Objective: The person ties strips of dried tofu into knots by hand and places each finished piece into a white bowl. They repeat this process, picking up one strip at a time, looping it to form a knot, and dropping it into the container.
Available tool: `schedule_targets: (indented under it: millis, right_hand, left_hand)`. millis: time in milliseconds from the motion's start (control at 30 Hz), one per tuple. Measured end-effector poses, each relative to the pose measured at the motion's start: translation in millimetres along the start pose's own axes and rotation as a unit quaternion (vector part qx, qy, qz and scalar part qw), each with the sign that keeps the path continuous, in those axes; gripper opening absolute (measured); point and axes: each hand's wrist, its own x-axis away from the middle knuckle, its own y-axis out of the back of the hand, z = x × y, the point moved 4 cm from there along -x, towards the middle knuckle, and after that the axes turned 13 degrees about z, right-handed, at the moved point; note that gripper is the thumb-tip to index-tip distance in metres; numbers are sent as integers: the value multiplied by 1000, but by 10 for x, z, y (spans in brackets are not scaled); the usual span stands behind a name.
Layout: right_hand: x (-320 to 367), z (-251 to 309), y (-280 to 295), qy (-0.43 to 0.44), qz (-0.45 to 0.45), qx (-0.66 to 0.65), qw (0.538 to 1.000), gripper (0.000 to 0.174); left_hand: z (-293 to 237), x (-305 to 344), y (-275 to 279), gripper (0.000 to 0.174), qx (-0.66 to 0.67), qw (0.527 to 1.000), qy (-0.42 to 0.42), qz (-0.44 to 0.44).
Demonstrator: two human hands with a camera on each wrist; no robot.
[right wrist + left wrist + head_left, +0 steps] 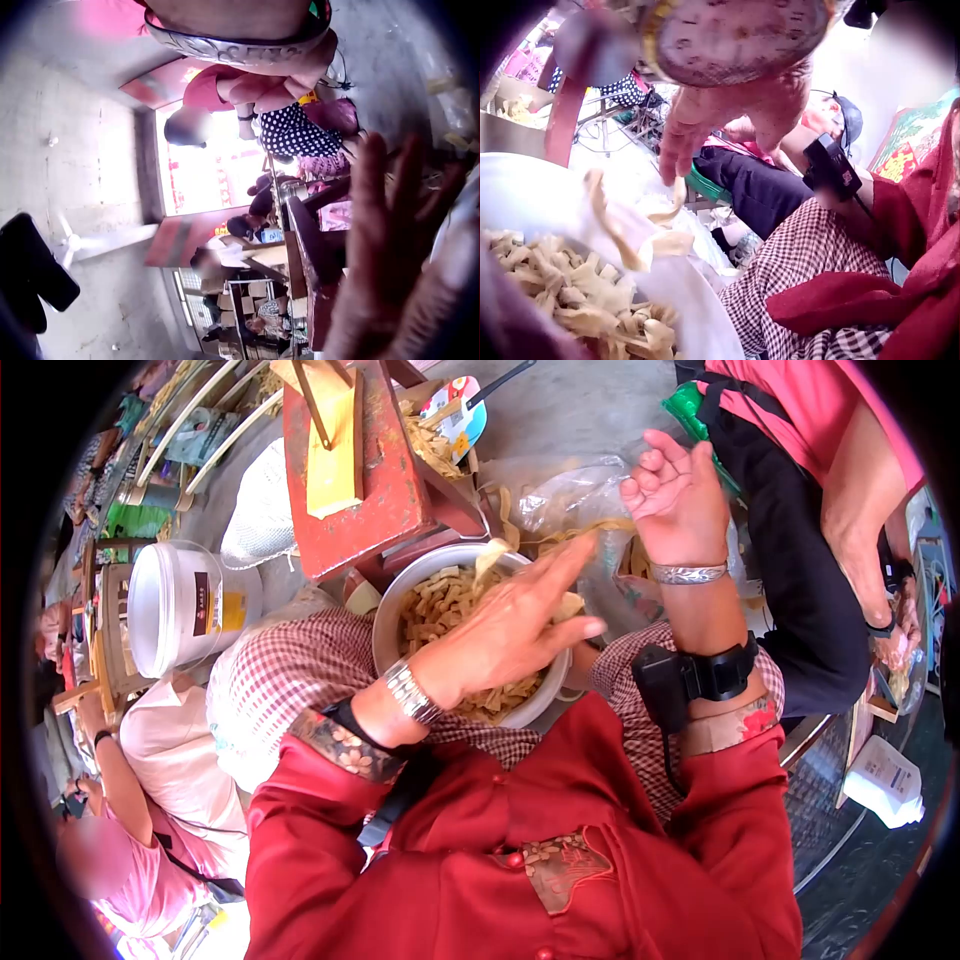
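My left hand (pixel 500 625), with a metal watch at its wrist, is over a white bucket (pixel 382 630), its fingers extended. Pale yellow, dried-looking strips (pixel 430 605) fill much of the bucket. In the left wrist view, loose strips (pixel 611 225) show in the air or at the rim below the left hand (pixel 735 112), one of them right by its fingertips. To the right my right hand (pixel 680 510), wearing a silver bracelet, is raised palm up with loosely bent fingers and nothing in them. The right wrist view shows its fingertips (pixel 270 90) beneath the bracelet.
Beyond the bucket stands a worn red wooden bench (pixel 390 490) carrying a yellow board (pixel 335 460). Clear plastic sheeting (pixel 560 490) lies on the floor. A second white bucket (pixel 165 610) stands left. People sit on both sides; a white jug (pixel 883 780) is at right.
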Motion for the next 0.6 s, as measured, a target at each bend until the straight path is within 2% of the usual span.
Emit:
schedule_targets:
  millis: [100, 200, 300, 367, 400, 500, 600]
  right_hand:
    - [8, -8, -216, -12, 8, 58, 998, 39]
    - [48, 37, -189, -5, -22, 175, 984, 28]
    - [52, -30, 4, -51, -61, 308, 948, 19]
    - [41, -164, 214, -89, -90, 394, 910, 16]
    - [33, -237, 305, -116, -93, 415, 898, 16]
    - [-47, -380, 545, -196, -102, 469, 855, 16]
    - [-122, -400, 812, -266, -127, 501, 813, 16]
  left_hand:
    - [50, -20, -50, 54, 86, 973, 136, 165]
    - [295, 210, -146, 54, -104, 907, 229, 337]
    - [456, 371, -273, 51, -191, 881, 227, 368]
    - [432, 378, -312, 50, -197, 909, 170, 326]
    - [396, 377, -316, 50, -200, 921, 142, 302]
    - [232, 335, -301, 49, -192, 926, 115, 303]
    - [134, 332, -336, 47, -252, 911, 97, 311]
